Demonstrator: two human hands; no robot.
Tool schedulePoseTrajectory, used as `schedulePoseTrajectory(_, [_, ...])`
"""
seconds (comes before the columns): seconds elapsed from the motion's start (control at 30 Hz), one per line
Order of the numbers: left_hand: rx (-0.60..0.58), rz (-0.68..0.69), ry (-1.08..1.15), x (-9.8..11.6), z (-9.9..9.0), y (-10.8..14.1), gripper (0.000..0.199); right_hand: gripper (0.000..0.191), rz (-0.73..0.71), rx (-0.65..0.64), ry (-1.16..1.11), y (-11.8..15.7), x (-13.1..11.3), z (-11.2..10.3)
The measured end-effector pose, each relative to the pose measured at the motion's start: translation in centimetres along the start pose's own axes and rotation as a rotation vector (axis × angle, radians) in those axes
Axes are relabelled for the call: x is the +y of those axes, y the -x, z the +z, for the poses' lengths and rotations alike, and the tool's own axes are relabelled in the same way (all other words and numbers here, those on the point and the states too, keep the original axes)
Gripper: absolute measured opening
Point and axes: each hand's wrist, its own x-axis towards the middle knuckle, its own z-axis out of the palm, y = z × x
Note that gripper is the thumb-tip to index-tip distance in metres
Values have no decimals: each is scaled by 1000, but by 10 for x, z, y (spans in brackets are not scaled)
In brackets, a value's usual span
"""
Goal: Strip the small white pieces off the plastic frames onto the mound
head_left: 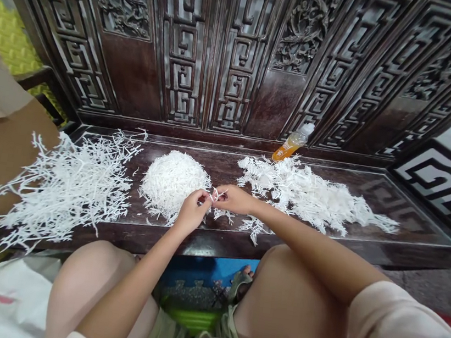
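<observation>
My left hand (195, 208) and my right hand (233, 199) meet over the front of the dark wooden bench, fingers pinched together. Between them is a small white branched piece (219, 195), gripped at its ends by both hands. Just behind and left of my hands lies a rounded heap of short white bits (174, 181). A tangled pile of long white branching strands (78, 183) is at the left. On the right spreads a pile of feathery white branched pieces (309, 194), with a few loose ones near my right wrist.
A bottle of orange drink (291, 144) leans behind the right pile, against the carved wooden backrest (132, 76). The bench's front edge (199, 243) is close to my knees. A white bag (1, 294) lies at the lower left, beside brown material (6, 157).
</observation>
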Motion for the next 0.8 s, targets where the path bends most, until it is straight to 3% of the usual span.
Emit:
schedulePoseTrajectory(0.23, [-86, -107, 108, 6, 4, 5, 15, 16, -47, -42, -17, -1, -7, -1])
schedulePoseTrajectory(0.33, [-110, -105, 127, 5, 6, 5, 15, 16, -77, -108, 60, 0, -11, -5])
schedulePoseTrajectory(0.47, [-104, -122, 191, 4, 6, 3, 16, 17, -98, -106, 169, -1, -16, -10])
schedulePoseTrajectory(0.8, [-67, -285, 630, 13, 11, 3, 12, 19, -169, -75, 319, 2, -32, -18])
